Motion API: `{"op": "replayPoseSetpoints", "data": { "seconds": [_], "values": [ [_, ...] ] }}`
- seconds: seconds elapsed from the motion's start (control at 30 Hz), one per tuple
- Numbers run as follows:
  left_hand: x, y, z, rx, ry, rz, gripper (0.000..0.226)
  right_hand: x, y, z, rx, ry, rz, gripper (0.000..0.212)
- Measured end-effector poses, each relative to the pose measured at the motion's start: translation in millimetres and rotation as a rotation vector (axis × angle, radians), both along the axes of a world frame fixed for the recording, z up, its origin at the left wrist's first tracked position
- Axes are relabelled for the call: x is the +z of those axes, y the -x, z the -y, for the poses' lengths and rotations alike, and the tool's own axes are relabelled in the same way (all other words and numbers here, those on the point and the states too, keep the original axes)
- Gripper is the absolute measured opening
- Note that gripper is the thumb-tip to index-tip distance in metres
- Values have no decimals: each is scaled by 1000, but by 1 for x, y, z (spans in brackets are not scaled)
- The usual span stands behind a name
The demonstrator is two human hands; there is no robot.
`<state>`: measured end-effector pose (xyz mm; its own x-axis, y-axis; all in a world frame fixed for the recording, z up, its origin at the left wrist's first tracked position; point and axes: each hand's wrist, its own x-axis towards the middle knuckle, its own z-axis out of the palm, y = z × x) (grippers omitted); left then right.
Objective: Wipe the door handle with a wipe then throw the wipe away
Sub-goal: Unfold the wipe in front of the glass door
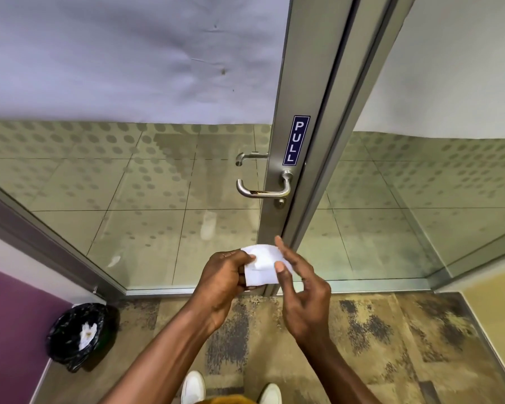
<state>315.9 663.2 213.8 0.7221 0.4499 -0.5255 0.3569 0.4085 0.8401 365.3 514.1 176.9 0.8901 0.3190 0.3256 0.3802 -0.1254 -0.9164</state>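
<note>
Head view, looking down at a glass door.

Waste bin (78, 336): round, lined with a crinkled glossy black bag, standing on the floor in the corner by the purple wall (9, 330); inside lies one crumpled white tissue or wipe, slightly soiled.

Wipe (261, 266): white, thin, soft, folded into a rough rectangle; held between both hands, below the door handle and apart from it.

Left hand (225, 282): fingers curled, pinching the wipe's left edge.

Right hand (301, 287): thumb pressed on the wipe's right side, fingers spread loosely behind.

Door handle (263, 189): brushed-metal lever, tubular, curved at the end, brown smear on the bar; mounted on the aluminium door frame (286, 83).

Sign (296, 140): narrow blue sticker reading PULL, just above the handle.

Carpet (391, 345): mottled tan and grey.
</note>
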Motion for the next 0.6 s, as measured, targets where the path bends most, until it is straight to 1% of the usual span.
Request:
{"op": "replayPoseSetpoints", "data": {
  "seconds": [0.03, 0.1, 0.13, 0.2, 0.23, 0.27, 0.3, 0.37, 0.43, 0.53, 0.6],
  "values": [
    [1, -2, -1, 8, 2, 13, 22, 4, 0, -4, -75, -118, -180, 34],
    [4, -4, 0, 14, -4, 36, 24, 11, -9, -9, -168, -283, -501, 29],
    [4, -5, 0, 8, -25, 39, 25, 11, -16, -10, -141, -347, -670, 31],
    [7, -5, 0, -49, -73, 41, 31, 9, -29, -8, 23, -439, -1002, 49],
    [10, -6, 1, -85, -85, 42, 32, 9, -32, -8, 110, -460, -1120, 55],
    [11, -6, 0, -108, -90, 35, 32, 8, -34, -7, 162, -462, -1189, 57],
    [10, -7, -1, -126, -94, 24, 31, 5, -36, -7, 190, -456, -1212, 56],
    [8, -10, -5, -140, -134, -5, 26, 0, -42, -8, 210, -450, -1200, 51],
    [3, -14, -10, -149, -261, -41, 24, -2, -49, -9, 194, -418, -1144, 46],
    [5, -23, -19, -141, -414, -42, 25, -1, -69, -13, 28, -372, -995, 33],
    [11, -34, -30, -140, -551, -16, 23, 3, -89, -17, -109, -426, -900, 27]
  ]
}}
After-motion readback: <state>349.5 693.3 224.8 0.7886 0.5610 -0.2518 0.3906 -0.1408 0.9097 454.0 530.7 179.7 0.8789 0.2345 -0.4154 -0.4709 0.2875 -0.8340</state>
